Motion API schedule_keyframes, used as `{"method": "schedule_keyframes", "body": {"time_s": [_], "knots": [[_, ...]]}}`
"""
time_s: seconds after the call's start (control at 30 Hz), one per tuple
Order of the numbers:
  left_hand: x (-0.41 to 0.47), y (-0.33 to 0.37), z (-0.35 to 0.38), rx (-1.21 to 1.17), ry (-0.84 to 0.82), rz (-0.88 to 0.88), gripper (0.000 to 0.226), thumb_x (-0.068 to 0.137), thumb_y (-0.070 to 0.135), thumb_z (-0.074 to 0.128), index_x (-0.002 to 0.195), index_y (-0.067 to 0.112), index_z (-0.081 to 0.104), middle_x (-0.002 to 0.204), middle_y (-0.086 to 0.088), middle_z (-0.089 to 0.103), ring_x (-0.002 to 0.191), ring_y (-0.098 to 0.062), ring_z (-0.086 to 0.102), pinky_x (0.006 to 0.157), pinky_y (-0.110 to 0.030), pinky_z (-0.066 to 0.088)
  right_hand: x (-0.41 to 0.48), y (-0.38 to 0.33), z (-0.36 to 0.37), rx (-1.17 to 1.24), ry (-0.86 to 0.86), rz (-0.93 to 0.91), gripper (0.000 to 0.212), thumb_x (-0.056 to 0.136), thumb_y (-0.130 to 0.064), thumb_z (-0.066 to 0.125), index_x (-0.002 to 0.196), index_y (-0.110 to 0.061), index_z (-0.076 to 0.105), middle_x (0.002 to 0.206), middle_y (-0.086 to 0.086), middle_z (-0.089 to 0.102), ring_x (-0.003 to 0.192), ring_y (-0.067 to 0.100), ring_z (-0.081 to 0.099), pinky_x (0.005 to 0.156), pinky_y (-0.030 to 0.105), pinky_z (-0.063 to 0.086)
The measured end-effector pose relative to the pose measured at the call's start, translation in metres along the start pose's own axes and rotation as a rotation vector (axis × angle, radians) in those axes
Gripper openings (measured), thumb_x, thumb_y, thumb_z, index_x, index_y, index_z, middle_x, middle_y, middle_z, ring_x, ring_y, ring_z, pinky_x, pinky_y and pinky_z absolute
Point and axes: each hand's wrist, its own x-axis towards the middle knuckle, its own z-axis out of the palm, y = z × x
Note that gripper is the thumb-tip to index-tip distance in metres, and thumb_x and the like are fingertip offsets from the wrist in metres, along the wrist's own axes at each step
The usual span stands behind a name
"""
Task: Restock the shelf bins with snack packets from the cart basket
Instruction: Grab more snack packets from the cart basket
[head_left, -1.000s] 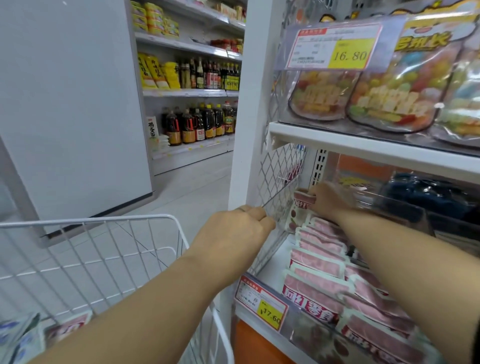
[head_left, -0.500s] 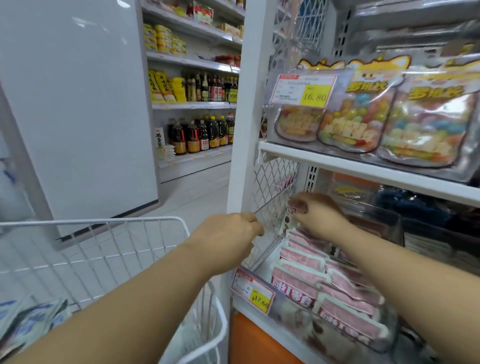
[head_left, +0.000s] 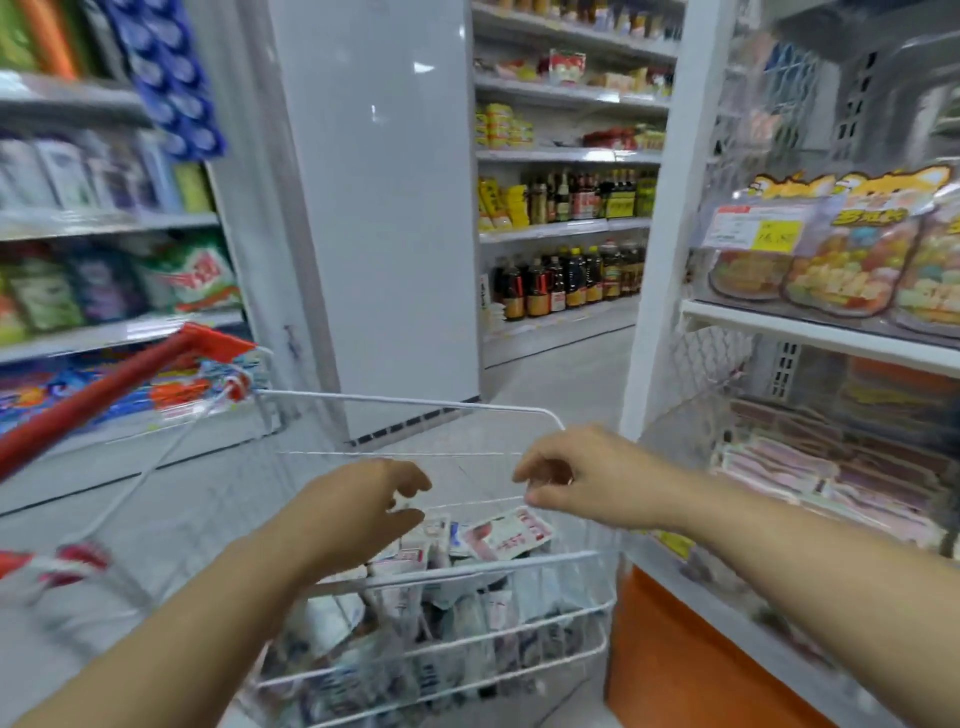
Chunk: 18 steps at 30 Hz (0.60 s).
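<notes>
While both hands hang over the cart basket (head_left: 519, 563), neither holds anything: left hand (head_left: 363, 506) loosely bent, right hand (head_left: 576, 478) half-curled, likely poised to pick. Snack packets (head_left: 506, 532) lie heaped just below. Beyond, shelf bin (head_left: 685, 436) of pink packs (head_left: 779, 465) stands just beside the cart, so the carry looks short

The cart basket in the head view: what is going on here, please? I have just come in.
A person is restocking a shop shelf. Both hands hover over the white wire cart basket. The left hand is just above the snack packets piled inside, and the right hand is higher, toward the shelf side. Neither hand visibly holds anything; the fingers are loosely curled. On the right, the shelf bin holds rows of pink packets. The picture is blurred.
</notes>
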Motion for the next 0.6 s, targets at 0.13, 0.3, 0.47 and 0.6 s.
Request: {"method": "schedule_keyframes", "body": {"time_s": [0.13,0.3,0.47,0.6], "knots": [[-0.009,-0.017,0.004,-0.047,0.010,-0.101,0.035,0.095,0.042,0.058,0.129,0.038,0.056,0.125,0.018,0.061,0.109,-0.007,0.060,0.092,-0.029,0.049,0.046,0.010,0.041,-0.181,-0.286,0.085,0.038,0.090,-0.034,0.069,0.125,-0.019,0.064,0.115,0.001,0.069,0.092,0.011,0.058,0.078,0.020,0.041],[-0.006,-0.013,0.013,-0.187,0.056,-0.070,0.031,0.095,0.039,0.059,0.126,0.036,0.059,0.118,0.018,0.064,0.104,-0.006,0.061,0.092,-0.031,0.050,0.097,0.043,0.085,-0.455,-0.469,0.196,0.059,0.087,-0.031,0.072,0.141,-0.021,0.049,0.138,0.006,0.055,0.123,0.026,0.053,0.098,0.031,0.042],[-0.007,-0.014,0.018,-0.154,0.023,-0.084,0.034,0.097,0.041,0.054,0.131,0.037,0.054,0.126,0.016,0.061,0.112,-0.008,0.059,0.089,-0.027,0.046,0.146,0.068,0.119,-0.730,-0.634,0.193,0.097,0.070,-0.028,0.086,0.150,-0.020,0.032,0.143,0.009,0.048,0.126,0.029,0.052,0.097,0.038,0.049],[-0.006,-0.013,0.023,-0.168,-0.009,-0.114,0.032,0.096,0.032,0.053,0.128,0.033,0.056,0.128,0.004,0.061,0.115,-0.021,0.059,0.095,-0.034,0.048,0.161,0.083,0.145,-0.808,-0.732,0.140,0.095,0.059,-0.035,0.091,0.138,-0.019,0.040,0.133,0.008,0.055,0.115,0.030,0.058,0.086,0.034,0.049]]}}
